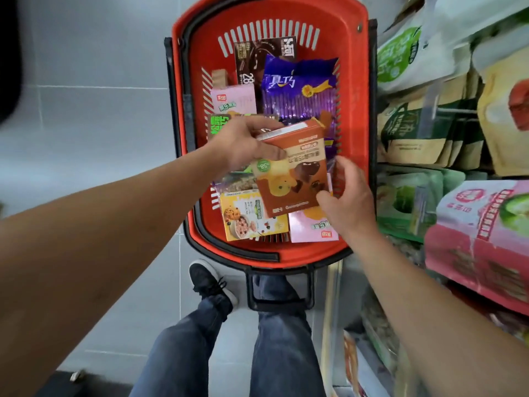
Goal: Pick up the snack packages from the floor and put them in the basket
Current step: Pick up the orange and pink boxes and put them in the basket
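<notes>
A red basket [353, 90] with black handles stands on the floor in front of me, holding several snack packages. Over its middle I hold a brown snack box [294, 179] with a chocolate picture. My left hand [246, 144] grips the box's upper left end, thumb on its front. My right hand [347, 202] pinches the box's lower right corner. Under it lie a purple biscuit bag [300, 90], a dark chocolate box [257, 61], a pink box [234, 101], a yellow box [252, 216] and another pink box [309, 229].
Store shelves [458, 124] packed with bagged snacks run along the right side, close to the basket. Grey floor tiles [94, 110] spread to the left. My legs and a dark shoe [210, 282] are below the basket.
</notes>
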### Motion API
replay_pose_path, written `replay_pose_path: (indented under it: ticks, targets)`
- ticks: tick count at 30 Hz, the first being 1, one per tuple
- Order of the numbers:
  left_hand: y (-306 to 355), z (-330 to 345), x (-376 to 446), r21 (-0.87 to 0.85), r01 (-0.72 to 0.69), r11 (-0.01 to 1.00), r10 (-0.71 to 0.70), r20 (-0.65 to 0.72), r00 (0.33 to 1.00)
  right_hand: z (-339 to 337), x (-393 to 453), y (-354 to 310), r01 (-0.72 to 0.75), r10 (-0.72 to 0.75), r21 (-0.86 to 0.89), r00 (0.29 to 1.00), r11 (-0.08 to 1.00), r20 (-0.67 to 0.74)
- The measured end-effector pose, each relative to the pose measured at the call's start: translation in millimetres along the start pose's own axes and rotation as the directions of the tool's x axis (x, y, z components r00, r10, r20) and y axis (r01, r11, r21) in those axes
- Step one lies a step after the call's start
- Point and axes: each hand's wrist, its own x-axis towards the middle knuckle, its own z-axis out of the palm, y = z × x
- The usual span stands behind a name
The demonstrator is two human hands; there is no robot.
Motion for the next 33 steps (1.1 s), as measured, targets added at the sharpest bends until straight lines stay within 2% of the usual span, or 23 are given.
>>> replay_pose_path:
  ticks: [2, 7, 12, 15, 20, 24, 27, 30, 31, 33]
  targets:
    - [11.2, 2.9, 7.4, -0.077, -0.018, 0.997, 0.02, 0.021, 1.0, -3.3, 17.3, -10.1, -0.058, 0.036, 0.176, 0.991, 0.983, 0.126]
    - [28.2, 17.8, 30.9, -0.13, -0.08, 0.988, 0.054, -0.189, 0.98, -7.3, 56.6, -21.3, -0.043, 0.032, 0.195, 0.998, 0.98, 0.059]
    - [16.1, 34.9, 51.2, -0.386, 0.016, 0.922, -0.057, -0.094, 0.994, -12.5, 85.1, -25.3, -0.107, 0.111, 0.065, 0.991, 0.992, -0.073]
    - [10.9, 46.2, 59.1, -0.416, 0.031, 0.909, -0.089, -0.121, 0.989, -12.2, 96.5, -24.6, -0.168, 0.169, 0.02, 0.979, 0.986, -0.111]
    - [3.7, 43.8, 78.4, -0.421, 0.02, 0.907, -0.077, -0.119, 0.99, 3.4, 115.0, -22.7, -0.122, 0.102, -0.09, 0.976, 0.988, -0.193]
    - [6.1, 38.2, 86.6, -0.277, -0.008, 0.961, -0.036, -0.15, 0.988, 5.7, 116.3, -28.5, -0.079, 0.046, -0.169, 0.98, 0.983, -0.193]
    - [9.8, 38.0, 83.3, -0.002, -0.011, 1.0, 0.011, -0.135, 0.991, 8.7, 112.5, -25.1, -0.016, 0.003, -0.284, 0.999, 0.959, -0.046]
    - [12.1, 34.4, 75.9, 0.361, -0.057, 0.931, 0.108, -0.122, 0.987, 12.7, 107.1, -22.4, 0.016, 0.029, -0.537, 0.997, 0.843, 0.075]
    - [13.4, 31.7, 72.2, 0.407, -0.063, 0.911, 0.12, -0.116, 0.986, 14.1, 105.1, -24.5, 0.007, 0.052, -0.597, 0.995, 0.802, 0.081]
    - [12.1, 20.4, 63.1, 0.429, -0.046, 0.902, 0.113, -0.13, 0.985, 18.7, 99.2, -32.3, -0.003, 0.061, -0.607, 0.995, 0.795, 0.075]
